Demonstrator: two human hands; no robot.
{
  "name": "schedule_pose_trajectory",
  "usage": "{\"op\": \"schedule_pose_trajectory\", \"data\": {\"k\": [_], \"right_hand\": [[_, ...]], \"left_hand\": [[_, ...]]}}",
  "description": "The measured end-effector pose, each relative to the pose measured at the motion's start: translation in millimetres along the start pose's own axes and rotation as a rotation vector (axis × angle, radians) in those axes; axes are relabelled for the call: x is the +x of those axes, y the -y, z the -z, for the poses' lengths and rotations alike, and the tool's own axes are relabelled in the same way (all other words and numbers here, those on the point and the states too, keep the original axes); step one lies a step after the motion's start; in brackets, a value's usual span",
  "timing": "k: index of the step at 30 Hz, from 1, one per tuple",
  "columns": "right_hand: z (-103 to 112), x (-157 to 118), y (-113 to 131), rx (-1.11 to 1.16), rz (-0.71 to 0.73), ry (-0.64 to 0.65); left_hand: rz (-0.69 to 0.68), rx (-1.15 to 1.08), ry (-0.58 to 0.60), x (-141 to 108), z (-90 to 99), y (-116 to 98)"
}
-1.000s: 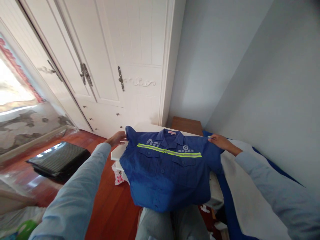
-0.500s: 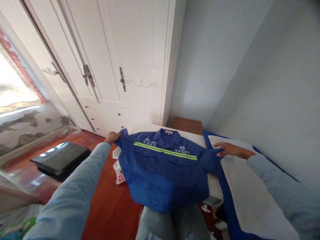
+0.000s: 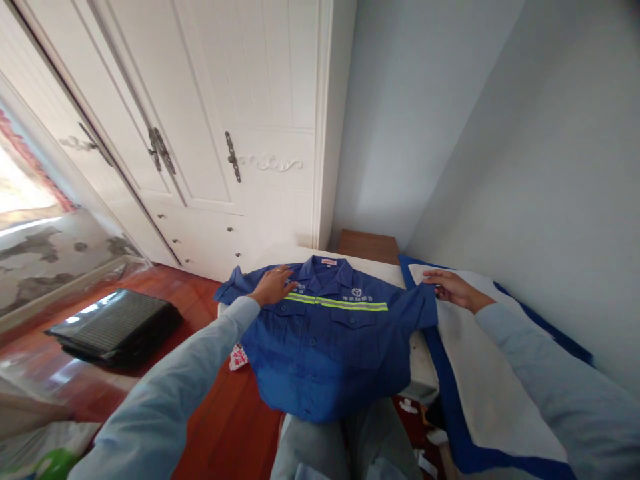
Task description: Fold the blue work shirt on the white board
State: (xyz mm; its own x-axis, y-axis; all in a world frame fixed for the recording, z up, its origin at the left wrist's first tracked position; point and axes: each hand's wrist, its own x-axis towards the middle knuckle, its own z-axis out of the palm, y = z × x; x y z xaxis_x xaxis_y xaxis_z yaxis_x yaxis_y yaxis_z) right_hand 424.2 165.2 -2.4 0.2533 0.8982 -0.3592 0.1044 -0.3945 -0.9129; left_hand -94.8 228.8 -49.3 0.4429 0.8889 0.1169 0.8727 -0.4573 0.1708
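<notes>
The step in hand looks like spreading and smoothing the blue shirt (image 3: 330,360), which lies front up over the white desk (image 3: 385,272), collar (image 3: 327,275) toward the far edge; the next move seems to call for a light, flat stroke across the cloth. The left hand (image 3: 273,287) is over the chest beside the collar, fingers loosely spread and gripping nothing, contact unclear, while the right hand's (image 3: 457,290) fingers pinch narrowly on the end of the nearer sleeve (image 3: 423,308).
</notes>
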Motion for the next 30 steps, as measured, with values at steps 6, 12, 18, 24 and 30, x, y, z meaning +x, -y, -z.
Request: {"op": "schedule_pose_trajectory", "data": {"k": [6,12,18,24,30], "right_hand": [[23.0,4.4,5.2,-0.086,0.12,-0.091],[27.2,31.5,11.3,-0.071,0.144,-0.362],[-1.5,48.7,0.7,-0.093,-0.049,-0.248],[3.7,45.3,-17.1,-0.136,-0.157,-0.003],[-7.4,33.3,0.4,-0.376,0.037,-0.173]], "left_hand": [[-0.036,-0.02,0.153,30.9,-60.5,-51.4],[0.004,-0.005,0.116,79.0,-72.8,-52.6],[0.018,0.001,0.101,104.2,-73.9,-50.8],[-0.003,0.013,0.069,108.8,-78.7,-42.5],[0.001,0.003,0.062,111.4,-84.3,-39.1]]}}
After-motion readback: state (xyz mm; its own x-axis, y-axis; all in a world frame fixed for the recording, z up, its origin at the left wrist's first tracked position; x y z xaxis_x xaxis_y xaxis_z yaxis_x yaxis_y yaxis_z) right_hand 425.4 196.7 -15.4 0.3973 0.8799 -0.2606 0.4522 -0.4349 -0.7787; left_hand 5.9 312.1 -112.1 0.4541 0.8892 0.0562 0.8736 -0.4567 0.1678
